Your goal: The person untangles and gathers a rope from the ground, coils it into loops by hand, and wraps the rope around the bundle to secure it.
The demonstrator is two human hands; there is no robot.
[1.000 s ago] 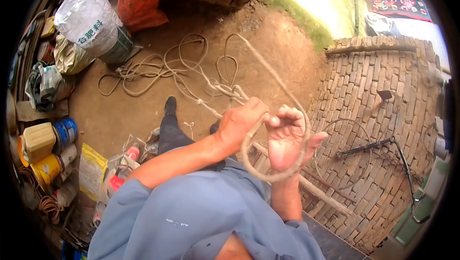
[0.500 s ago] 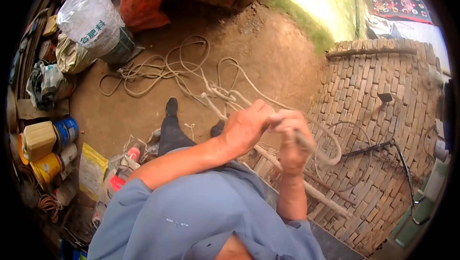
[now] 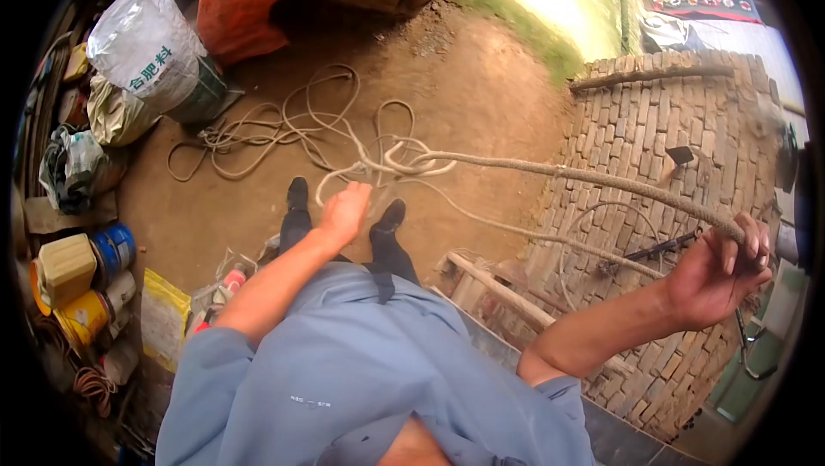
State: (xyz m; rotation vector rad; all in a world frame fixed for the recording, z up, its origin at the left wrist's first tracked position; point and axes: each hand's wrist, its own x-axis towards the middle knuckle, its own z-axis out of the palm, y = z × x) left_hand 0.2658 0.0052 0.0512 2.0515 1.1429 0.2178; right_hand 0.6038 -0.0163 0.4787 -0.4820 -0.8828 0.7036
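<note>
Held the rope (image 3: pixel 559 171) in the right hand (image 3: pixel 718 277), fingers bent around it, well to the right of the white sack (image 3: pixel 142 45). Stretched a length nearly straight from there toward a tangle nearer the sack. Had the left hand (image 3: pixel 345 210) balled on a loop, between sack and right hand; could not tell the fingertips. Saw other coils on the dirt floor (image 3: pixel 490 114) near the sack, an orange sack (image 3: pixel 245 6) just beside it, brickwork (image 3: pixel 636 140) well to its right.

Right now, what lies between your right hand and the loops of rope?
Two strands of rope, seen in the head view, the upper reaching the right hand, with soil and bricks beneath.
</note>
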